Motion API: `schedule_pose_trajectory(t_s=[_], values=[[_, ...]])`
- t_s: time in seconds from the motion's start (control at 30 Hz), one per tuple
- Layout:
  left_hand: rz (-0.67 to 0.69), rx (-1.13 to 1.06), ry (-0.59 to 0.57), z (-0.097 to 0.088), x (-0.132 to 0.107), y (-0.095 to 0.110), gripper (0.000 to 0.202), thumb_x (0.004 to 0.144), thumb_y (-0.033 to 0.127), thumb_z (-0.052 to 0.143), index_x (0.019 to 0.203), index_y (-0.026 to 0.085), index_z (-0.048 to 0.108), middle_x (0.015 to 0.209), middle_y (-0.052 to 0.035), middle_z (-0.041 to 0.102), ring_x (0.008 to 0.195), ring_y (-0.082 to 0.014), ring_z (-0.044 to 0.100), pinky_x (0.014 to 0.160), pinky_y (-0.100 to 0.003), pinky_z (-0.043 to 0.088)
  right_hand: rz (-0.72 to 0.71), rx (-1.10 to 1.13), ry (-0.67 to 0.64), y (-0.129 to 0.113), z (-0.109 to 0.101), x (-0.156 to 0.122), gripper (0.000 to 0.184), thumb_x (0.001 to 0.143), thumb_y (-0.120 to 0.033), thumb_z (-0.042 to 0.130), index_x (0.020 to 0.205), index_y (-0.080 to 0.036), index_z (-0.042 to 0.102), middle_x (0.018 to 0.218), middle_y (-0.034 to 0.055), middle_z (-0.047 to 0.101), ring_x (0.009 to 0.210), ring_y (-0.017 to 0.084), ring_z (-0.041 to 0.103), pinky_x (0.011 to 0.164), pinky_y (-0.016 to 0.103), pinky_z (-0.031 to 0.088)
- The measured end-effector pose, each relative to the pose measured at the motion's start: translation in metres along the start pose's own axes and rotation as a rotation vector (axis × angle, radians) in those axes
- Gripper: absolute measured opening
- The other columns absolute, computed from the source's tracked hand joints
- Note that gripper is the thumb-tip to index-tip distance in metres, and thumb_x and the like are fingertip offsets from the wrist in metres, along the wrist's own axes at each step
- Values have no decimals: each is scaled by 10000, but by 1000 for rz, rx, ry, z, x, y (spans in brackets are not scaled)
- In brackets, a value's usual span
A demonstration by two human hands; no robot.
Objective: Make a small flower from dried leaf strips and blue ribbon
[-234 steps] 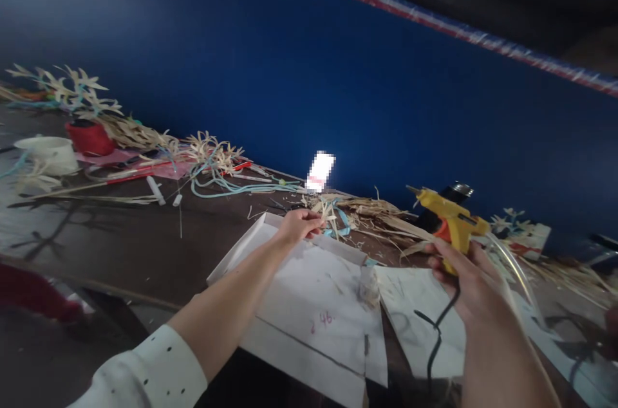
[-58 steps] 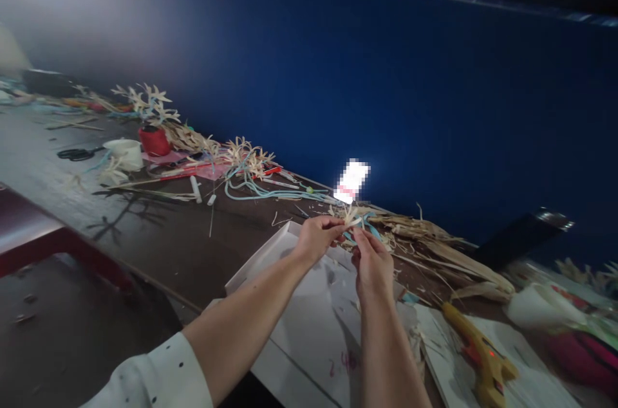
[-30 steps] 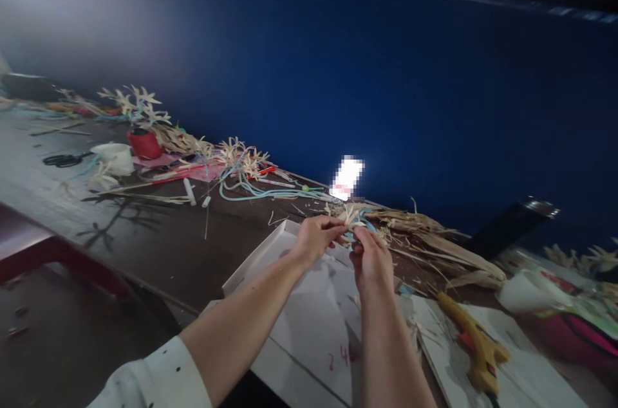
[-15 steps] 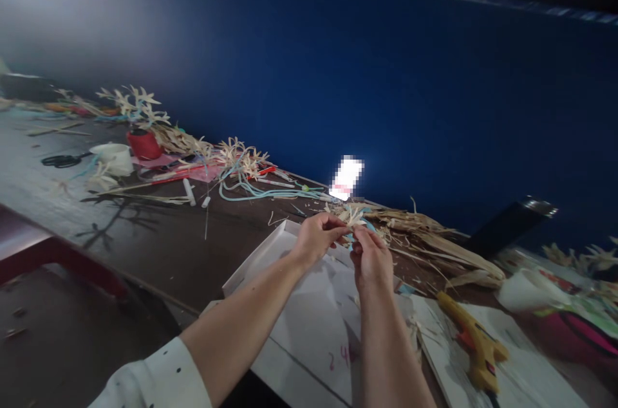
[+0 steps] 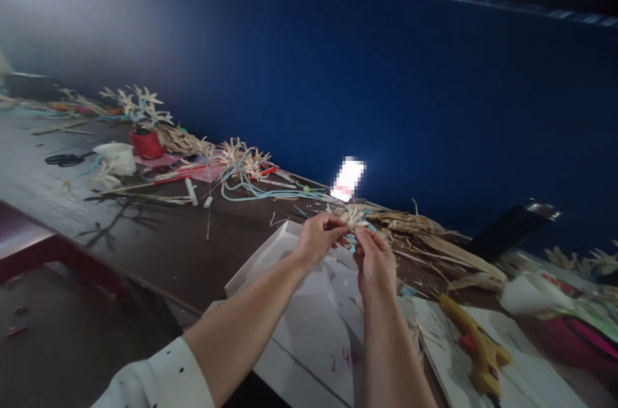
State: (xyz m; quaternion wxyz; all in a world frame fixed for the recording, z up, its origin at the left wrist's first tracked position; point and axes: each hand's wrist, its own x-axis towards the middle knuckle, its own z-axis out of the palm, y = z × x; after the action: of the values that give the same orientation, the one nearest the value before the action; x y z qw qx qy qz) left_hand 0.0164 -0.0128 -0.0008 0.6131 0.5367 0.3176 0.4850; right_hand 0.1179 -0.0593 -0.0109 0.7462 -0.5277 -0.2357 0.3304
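Note:
My left hand [image 5: 318, 241] and my right hand [image 5: 375, 259] meet above a white shallow box [image 5: 299, 305] on the dark table. Between their pinched fingertips is a small pale straw flower [image 5: 354, 217] with a light blue strip below it. Both hands are closed on this piece, left from the left side, right from below and the right. A yellow glue gun [image 5: 476, 343] lies on white paper to the right of my right forearm, untouched.
Dried straw [image 5: 434, 244] is heaped behind the hands along the blue wall [image 5: 338, 73]. Farther left lie finished straw flowers [image 5: 241, 157], blue cords [image 5: 261, 192], a red pot [image 5: 146, 144], a white bowl [image 5: 117, 157] and black scissors [image 5: 65, 159]. A white-wrapped bundle [image 5: 531, 295] sits right.
Earlier my right hand held the glue gun; it now lies on the paper. Over the last second both hands stay pinched on the straw flower with only slight finger shifts.

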Motion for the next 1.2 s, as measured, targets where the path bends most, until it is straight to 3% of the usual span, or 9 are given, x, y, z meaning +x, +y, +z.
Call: schedule_pose_trajectory(t_s=[0.77,1.2], values=[[52,47,-25,1,-1,-3,121,663,200,674,706,128,587,553,26,587,503,-89,576,429,-163,404,-81,-68,-3,4,-3,3,324,569,-394,770,775,-165,673,507,-55,459,437,59,333,402,197,244],[73,51,-6,1,0,-5,149,665,239,682,716,131,594,549,24,586,502,-88,570,432,-164,402,-93,-81,5,2,-2,1,328,557,-395,768,771,-167,670,501,-61,452,443,68,348,404,204,257]])
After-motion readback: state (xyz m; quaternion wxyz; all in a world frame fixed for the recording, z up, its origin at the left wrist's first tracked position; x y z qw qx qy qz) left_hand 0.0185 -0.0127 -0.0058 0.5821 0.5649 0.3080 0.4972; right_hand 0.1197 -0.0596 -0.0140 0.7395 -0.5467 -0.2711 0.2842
